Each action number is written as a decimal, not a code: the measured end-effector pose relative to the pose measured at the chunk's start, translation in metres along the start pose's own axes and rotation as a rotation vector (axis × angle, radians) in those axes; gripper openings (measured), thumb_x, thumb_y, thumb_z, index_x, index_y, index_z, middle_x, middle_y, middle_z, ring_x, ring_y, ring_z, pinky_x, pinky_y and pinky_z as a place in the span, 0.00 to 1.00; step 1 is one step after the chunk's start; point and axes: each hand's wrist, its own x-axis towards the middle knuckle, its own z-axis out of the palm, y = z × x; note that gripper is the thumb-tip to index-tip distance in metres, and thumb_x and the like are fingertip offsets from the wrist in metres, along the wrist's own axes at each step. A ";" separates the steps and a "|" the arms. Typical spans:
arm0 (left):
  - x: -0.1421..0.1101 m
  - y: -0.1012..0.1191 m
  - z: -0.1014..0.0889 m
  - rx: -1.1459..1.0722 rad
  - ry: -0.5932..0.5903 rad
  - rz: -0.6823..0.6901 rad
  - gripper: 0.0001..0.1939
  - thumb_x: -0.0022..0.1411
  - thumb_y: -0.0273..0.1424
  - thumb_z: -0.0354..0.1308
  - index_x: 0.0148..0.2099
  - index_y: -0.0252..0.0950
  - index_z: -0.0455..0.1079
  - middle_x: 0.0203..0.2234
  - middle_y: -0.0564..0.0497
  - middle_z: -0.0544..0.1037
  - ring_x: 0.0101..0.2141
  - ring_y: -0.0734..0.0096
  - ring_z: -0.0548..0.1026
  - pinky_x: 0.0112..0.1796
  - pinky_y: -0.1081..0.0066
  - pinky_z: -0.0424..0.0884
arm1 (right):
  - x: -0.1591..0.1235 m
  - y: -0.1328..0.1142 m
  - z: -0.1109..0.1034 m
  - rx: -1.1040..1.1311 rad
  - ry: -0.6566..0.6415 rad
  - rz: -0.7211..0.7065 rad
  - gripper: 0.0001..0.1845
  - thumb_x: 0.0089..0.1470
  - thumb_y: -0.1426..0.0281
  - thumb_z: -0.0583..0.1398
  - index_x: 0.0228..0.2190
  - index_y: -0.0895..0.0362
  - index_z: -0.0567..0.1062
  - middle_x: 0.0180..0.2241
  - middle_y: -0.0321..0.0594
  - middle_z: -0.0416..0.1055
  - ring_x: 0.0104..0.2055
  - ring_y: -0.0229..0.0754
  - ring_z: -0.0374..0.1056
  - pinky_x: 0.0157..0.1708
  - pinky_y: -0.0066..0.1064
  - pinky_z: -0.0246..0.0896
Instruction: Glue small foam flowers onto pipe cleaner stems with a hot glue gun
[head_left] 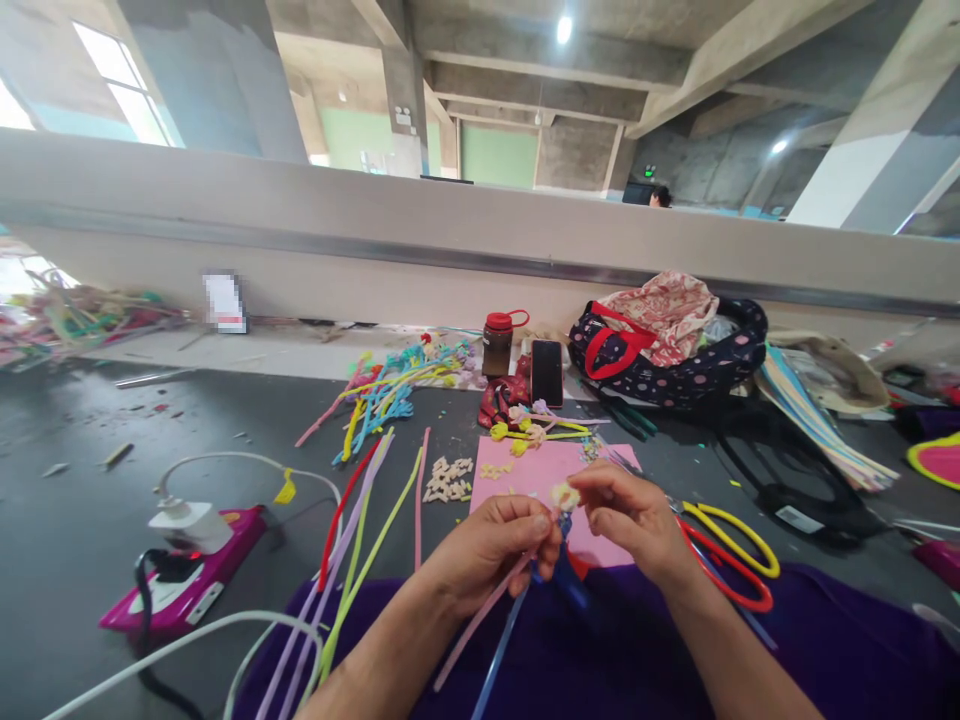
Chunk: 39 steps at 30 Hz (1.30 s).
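My left hand pinches the pink stem of a small flower, its fingers closed. The pale yellow flower head stands just above the fingertips. My right hand is beside the flower, index fingertip at its edge, with a gap between thumb and index finger. Below the hands is a blurred blue object whose kind I cannot make out, and a blue strip runs down beside the pink stem. A pink sheet lies beyond, with small yellow pieces on it.
Cream pieces lie left of the sheet, near long fuzzy stems. Scissors with red and yellow handles rest at right. Behind are a bottle, a phone and a bag. A power strip with cables sits left.
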 end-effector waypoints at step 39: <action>-0.030 0.049 -0.021 0.119 0.384 0.294 0.08 0.53 0.33 0.59 0.30 0.32 0.68 0.18 0.53 0.71 0.16 0.80 0.68 0.12 0.84 0.58 | 0.001 0.007 0.001 -0.111 0.069 0.258 0.08 0.49 0.66 0.60 0.24 0.58 0.71 0.19 0.32 0.64 0.19 0.31 0.59 0.18 0.23 0.55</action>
